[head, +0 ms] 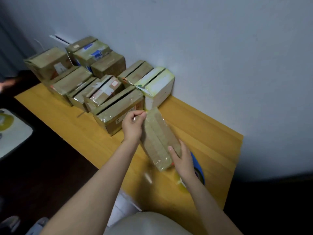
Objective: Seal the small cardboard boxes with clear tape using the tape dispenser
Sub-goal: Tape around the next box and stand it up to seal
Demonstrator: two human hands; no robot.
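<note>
While my left hand pinches the clear tape at the far end of the small box, toward the table right edge, right hand straight-fingered on its near end, I'd pull taut, centre on seam, smooth down.

A plain packing corner: taped boxes crowd a yellow table by a wall.
</note>
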